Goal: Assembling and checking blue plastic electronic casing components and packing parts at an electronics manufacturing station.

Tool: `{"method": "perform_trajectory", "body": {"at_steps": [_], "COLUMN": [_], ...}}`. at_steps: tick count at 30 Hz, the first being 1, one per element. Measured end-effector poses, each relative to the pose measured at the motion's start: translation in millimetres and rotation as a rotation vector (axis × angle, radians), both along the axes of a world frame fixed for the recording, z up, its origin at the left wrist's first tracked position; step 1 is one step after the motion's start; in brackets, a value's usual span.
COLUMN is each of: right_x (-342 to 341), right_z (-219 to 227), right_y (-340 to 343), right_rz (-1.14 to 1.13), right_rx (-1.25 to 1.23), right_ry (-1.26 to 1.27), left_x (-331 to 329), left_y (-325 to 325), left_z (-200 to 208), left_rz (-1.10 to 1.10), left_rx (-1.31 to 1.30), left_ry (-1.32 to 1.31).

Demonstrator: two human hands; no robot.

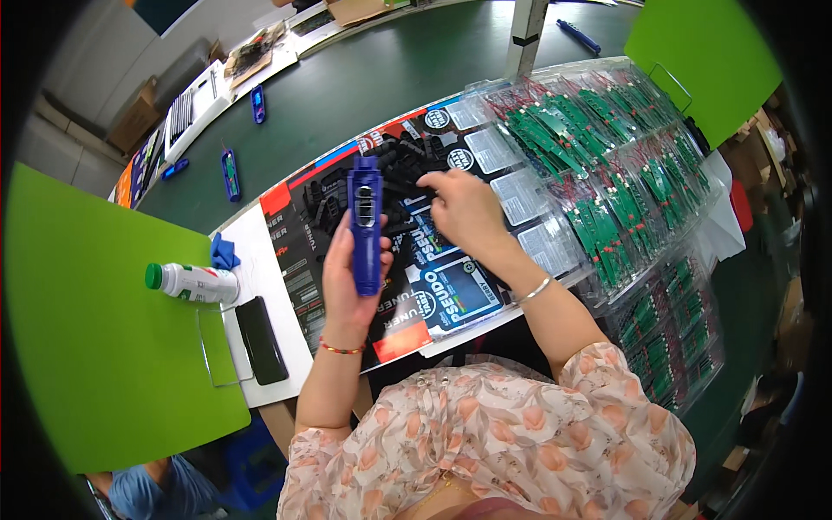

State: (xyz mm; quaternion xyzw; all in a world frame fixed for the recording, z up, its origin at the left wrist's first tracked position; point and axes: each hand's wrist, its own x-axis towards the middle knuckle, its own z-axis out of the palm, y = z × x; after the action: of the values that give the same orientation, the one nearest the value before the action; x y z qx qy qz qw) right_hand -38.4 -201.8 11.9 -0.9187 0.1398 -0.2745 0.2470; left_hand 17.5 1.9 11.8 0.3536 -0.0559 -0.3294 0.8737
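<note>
My left hand point(347, 269) is closed around a long blue plastic housing point(367, 234), held upright over the work surface. Near its upper part is an oval window with black and shiny parts inside. My right hand point(466, 212) hovers just right of the housing, apart from it, with fingers curled and the index finger reaching left. Whether a small piece sits between those fingertips is hidden. Behind both hands lies a loose heap of small black plastic parts point(403, 165). Printed cardboard sheets point(299, 251) cover the surface beneath.
Clear plastic trays point(555, 247) of green circuit boards point(598, 230) with red wires fill the right. Left are a white bottle point(198, 283) with green cap, a dark phone point(261, 340) and a green partition point(104, 321). More blue housings point(230, 175) lie beyond. A post point(525, 39) rises behind.
</note>
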Motion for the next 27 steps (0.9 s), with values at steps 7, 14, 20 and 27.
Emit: {"method": "perform_trajectory", "body": {"at_steps": [7,14,20,27], "right_x": [-37.9,-36.3,-41.6,-42.1], "right_z": [38.8,26.0,18.2,15.3], "right_y": [11.0,43.2,66.4,76.2], "right_rz": [0.124,0.274,0.332,0.348], "right_rx": [0.973,0.837,0.62,0.505], "right_ry": [-0.241,-0.181,-0.132,-0.151], "left_x": [-25.2,-24.0,-23.1,-19.1], "left_y": [-10.5,-7.2,-9.4,-5.9], "left_z": [-18.3,-26.7,-16.7,-22.1], "left_rz": [-0.097,-0.097,-0.005,-0.012], "left_rx": [0.08,0.091,0.08,0.051], "left_ry": [-0.071,-0.121,-0.094,-0.143]}}
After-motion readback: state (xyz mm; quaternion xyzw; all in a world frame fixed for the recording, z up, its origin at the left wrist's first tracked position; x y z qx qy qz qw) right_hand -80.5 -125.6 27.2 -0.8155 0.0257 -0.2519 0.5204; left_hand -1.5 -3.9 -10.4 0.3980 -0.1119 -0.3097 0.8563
